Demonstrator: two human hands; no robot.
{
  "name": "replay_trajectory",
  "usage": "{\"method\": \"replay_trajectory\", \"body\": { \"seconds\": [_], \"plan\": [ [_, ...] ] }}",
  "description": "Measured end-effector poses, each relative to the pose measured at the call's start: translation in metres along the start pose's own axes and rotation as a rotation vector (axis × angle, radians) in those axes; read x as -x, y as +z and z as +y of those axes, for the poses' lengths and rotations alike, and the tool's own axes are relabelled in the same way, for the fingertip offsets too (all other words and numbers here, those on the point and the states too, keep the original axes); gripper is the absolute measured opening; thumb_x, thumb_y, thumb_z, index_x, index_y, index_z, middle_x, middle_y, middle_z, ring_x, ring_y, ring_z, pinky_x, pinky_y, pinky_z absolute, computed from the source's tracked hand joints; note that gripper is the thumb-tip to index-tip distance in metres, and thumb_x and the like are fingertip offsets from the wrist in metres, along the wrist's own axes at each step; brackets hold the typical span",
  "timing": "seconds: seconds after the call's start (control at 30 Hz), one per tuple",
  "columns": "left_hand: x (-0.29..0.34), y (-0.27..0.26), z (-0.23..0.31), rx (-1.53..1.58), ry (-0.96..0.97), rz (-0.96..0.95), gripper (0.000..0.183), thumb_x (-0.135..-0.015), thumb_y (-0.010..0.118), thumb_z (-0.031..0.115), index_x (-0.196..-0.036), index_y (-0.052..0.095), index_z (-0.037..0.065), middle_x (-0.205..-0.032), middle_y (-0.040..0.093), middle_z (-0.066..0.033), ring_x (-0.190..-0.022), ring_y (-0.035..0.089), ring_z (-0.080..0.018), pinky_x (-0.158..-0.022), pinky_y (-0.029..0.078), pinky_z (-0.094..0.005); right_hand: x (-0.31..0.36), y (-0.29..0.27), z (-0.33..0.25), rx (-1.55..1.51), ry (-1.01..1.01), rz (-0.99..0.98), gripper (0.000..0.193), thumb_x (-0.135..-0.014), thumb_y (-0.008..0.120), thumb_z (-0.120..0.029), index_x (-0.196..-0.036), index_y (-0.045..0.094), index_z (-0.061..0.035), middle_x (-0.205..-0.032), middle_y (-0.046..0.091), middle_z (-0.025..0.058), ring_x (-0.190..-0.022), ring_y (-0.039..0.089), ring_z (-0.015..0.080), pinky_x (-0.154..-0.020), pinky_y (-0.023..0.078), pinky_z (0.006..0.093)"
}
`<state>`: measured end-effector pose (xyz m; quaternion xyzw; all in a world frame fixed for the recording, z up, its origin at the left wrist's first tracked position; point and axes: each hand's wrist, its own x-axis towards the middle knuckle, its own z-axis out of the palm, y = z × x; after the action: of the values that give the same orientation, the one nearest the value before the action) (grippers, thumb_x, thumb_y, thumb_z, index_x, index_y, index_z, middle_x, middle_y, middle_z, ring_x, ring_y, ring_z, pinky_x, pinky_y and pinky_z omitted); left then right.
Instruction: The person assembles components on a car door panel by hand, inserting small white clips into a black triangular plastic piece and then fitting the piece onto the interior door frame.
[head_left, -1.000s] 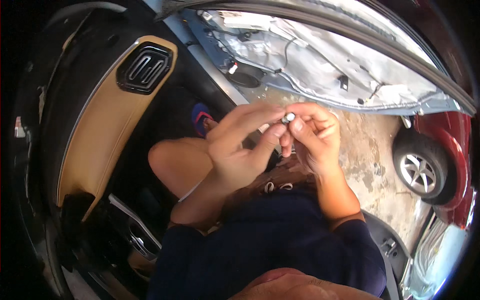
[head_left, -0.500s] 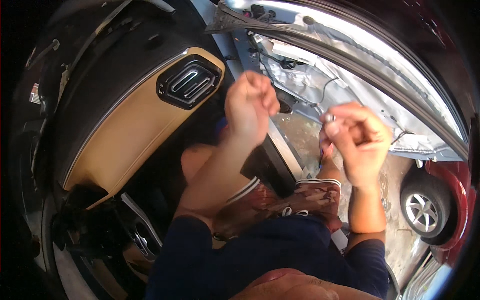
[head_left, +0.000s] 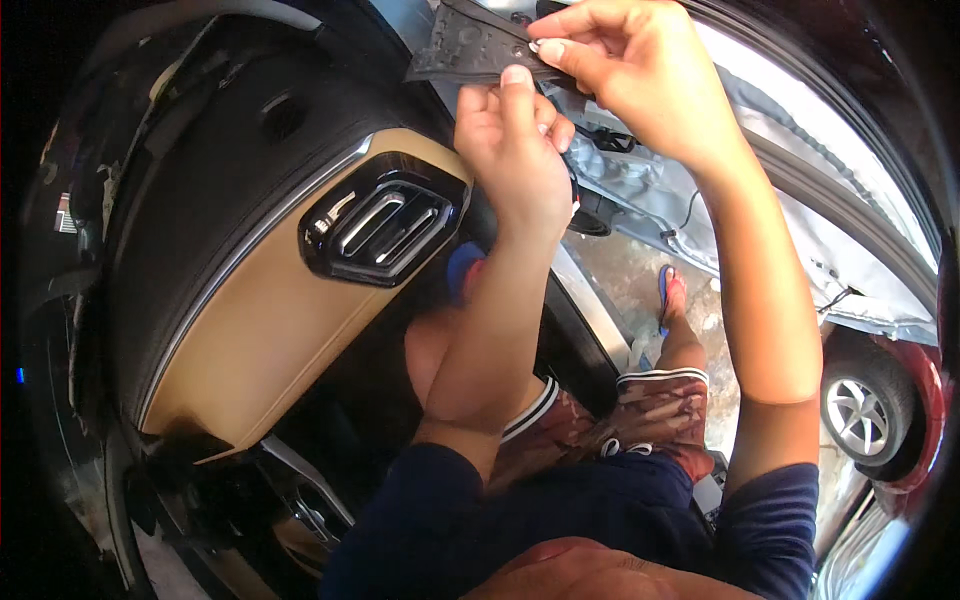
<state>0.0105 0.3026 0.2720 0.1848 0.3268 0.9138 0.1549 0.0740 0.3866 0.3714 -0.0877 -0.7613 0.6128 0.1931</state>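
Note:
A black trim piece [head_left: 465, 45] with raised round marks lies across the top of the opening between dashboard and door. My left hand [head_left: 518, 150] is closed at its lower edge, the thumb lying against the trim and the other fingers curled beneath. My right hand [head_left: 650, 75] pinches a small shiny metal piece [head_left: 537, 46] between thumb and index finger, held against the trim's right part. The exact kind of that piece is too small to make out. Both forearms reach up and away from me.
To the left runs a black and tan dashboard [head_left: 270, 300] with an air vent [head_left: 385, 225]. An open car door [head_left: 690, 215], its inner side covered in silvery sheeting, stands at the right. Beyond it is a red car's wheel [head_left: 858, 415]. A door sill [head_left: 590, 300] lies below my hands.
Both hands have moved up and forward to the black trim. My right hand has brought the small metal piece against it, and my left thumb now rests at its edge.

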Motion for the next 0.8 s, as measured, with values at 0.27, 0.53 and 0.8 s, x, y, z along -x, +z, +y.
{"method": "replay_trajectory", "body": {
  "seconds": [0.27, 0.53, 0.8],
  "plan": [
    [-0.002, -0.014, -0.004, -0.177, 0.032, -0.017, 0.007, -0.104, 0.053, 0.009, -0.105, 0.057, 0.003, -0.074, 0.048, 0.0031, -0.06, 0.04, -0.0046, -0.052, 0.035, -0.0241, -0.007, 0.003, 0.039, 0.07, -0.028, 0.173, 0.011, -0.095, 0.068, 0.0, -0.104, 0.073, 0.0035, -0.084, 0.074, 0.0065, -0.071, 0.067, 0.0071, -0.062, 0.053, 0.0235],
    [-0.006, -0.019, -0.006, -0.245, -0.008, 0.007, 0.006, -0.101, 0.054, 0.006, -0.103, 0.057, 0.001, -0.075, 0.052, 0.0018, -0.058, 0.042, -0.0042, -0.051, 0.036, -0.0234, 0.0, 0.021, 0.062, 0.224, -0.181, 0.328, 0.016, -0.095, 0.075, -0.007, -0.109, 0.076, -0.0012, -0.074, 0.069, -0.0001, -0.061, 0.058, 0.0029, -0.053, 0.045, 0.0203],
    [-0.005, -0.019, -0.011, -0.19, -0.036, 0.022, 0.004, -0.101, 0.055, 0.005, -0.098, 0.056, 0.003, -0.07, 0.05, 0.0029, -0.055, 0.04, -0.0037, -0.049, 0.034, -0.0234, 0.001, 0.02, 0.064, 0.113, -0.151, 0.405, 0.017, -0.095, 0.073, -0.003, -0.111, 0.074, 0.0009, -0.077, 0.069, 0.0012, -0.06, 0.058, 0.0035, -0.052, 0.045, 0.0197]
  ]
}}
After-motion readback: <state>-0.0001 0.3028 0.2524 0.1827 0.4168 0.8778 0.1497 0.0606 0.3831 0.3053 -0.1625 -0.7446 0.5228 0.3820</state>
